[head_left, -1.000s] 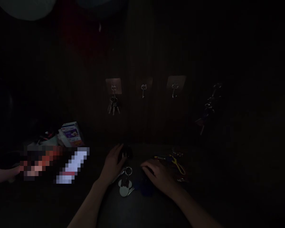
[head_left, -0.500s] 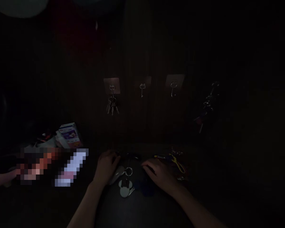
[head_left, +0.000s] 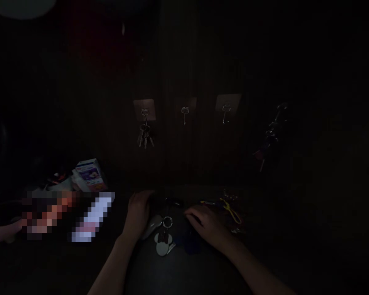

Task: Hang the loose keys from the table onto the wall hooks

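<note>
The scene is very dark. My left hand (head_left: pixel 139 209) lies on the dark surface with its fingers stretched forward, holding nothing I can see. Close to its right are a pale smooth oval item (head_left: pixel 153 224) and a metal key ring (head_left: pixel 167 222). A white mouse-head keychain (head_left: pixel 162 245) with a dark bow lies below that ring, a key (head_left: pixel 171 248) beside it. My right hand (head_left: pixel 203 219) rests with thumb and forefinger apart; its other fingers are hidden. Near its wrist is a dark blue item (head_left: pixel 191 245). A yellow cord (head_left: pixel 232 211) lies beyond this hand.
On the wall, a left hook (head_left: pixel 145 112) carries a bunch of keys (head_left: pixel 145 137). A middle hook (head_left: pixel 185 114) and another hook (head_left: pixel 225 112) are bare. More keys (head_left: pixel 269 139) hang at right. Boxes (head_left: pixel 90 174) stand left, near another person's hand (head_left: pixel 6 232) and a blurred-out bright screen (head_left: pixel 94 217).
My left hand's fingers have straightened and reach further forward. My right hand has stayed in place. The view has shifted slightly.
</note>
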### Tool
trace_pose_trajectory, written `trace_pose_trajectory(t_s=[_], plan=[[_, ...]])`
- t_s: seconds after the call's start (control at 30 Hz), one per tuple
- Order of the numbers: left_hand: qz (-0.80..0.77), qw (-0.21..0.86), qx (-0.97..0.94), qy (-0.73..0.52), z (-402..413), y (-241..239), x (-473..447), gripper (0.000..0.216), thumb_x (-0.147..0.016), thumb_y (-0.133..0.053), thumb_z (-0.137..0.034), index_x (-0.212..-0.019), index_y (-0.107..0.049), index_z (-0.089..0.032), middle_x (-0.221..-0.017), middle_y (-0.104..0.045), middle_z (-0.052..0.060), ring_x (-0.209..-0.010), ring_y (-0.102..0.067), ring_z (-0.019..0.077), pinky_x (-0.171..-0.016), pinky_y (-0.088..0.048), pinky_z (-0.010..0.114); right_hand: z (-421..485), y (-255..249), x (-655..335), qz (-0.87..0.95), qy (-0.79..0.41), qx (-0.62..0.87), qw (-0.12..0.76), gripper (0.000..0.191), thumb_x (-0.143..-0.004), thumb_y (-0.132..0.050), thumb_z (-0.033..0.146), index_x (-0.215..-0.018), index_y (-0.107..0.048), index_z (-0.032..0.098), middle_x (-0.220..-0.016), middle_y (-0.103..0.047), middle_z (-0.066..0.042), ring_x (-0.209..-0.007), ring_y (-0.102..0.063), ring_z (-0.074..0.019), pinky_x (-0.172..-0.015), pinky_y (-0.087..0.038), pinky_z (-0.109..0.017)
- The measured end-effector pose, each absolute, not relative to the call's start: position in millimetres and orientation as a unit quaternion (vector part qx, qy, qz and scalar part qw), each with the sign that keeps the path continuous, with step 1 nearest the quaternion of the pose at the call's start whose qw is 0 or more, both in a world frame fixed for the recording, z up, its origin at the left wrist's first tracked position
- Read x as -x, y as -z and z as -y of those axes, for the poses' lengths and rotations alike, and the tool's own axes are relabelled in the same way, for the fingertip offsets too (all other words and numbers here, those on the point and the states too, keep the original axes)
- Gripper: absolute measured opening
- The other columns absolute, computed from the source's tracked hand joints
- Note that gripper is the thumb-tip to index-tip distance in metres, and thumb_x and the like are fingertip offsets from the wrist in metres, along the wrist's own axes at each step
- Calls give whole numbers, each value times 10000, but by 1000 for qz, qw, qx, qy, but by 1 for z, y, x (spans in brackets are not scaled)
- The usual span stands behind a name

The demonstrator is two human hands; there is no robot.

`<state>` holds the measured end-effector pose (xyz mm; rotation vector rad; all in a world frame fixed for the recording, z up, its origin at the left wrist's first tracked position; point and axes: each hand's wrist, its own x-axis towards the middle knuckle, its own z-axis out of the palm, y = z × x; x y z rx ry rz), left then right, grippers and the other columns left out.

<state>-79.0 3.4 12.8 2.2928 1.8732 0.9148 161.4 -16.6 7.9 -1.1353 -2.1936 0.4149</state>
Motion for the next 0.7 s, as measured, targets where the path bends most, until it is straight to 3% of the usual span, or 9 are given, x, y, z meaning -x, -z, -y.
trace_pose_trajectory(t_s=[0.1, 0.23, 0.53, 0.7], plan=[[-571, 39, -763, -301, -2, -11, 69, 327, -829, -414, -130, -1065, -614, -235, -1061, -668, 50, -1030, -572, 230, -1019, -293, 453, 16, -9, -161, 834, -156, 431, 307, 182, -899, -459, 213, -918, -639, 230, -916, -696, -16, -870, -634, -165, -789, -457, -297], [-572, 45, -767, -287, -3, -9, 59, 232, -839, -485, -241, -1007, -645, -234, -1031, -671, 58, -1009, -568, 249, -1004, -301, 464, 17, -9, -162, 833, -147, 435, 308, 179, -897, -465, 216, -917, -643, 228, -925, -696, -20, -883, -634, -165, -788, -459, -291], [-563, 51, -765, -308, -3, -12, 52, 123, -798, -531, -214, -832, -644, -248, -943, -671, 24, -968, -572, 234, -1036, -225, 488, 17, -5, -162, 832, -153, 424, 323, 192, -903, -452, 228, -925, -642, 240, -926, -694, -19, -879, -632, -164, -790, -462, -293], [-557, 187, -696, -413, 0, -18, 46, 101, -788, -517, -258, -773, -610, -223, -916, -667, 34, -925, -591, 220, -915, -394, 398, 18, -11, -160, 825, -159, 430, 331, 197, -897, -447, 220, -891, -644, 232, -878, -695, -20, -841, -635, -164, -767, -468, -292]])
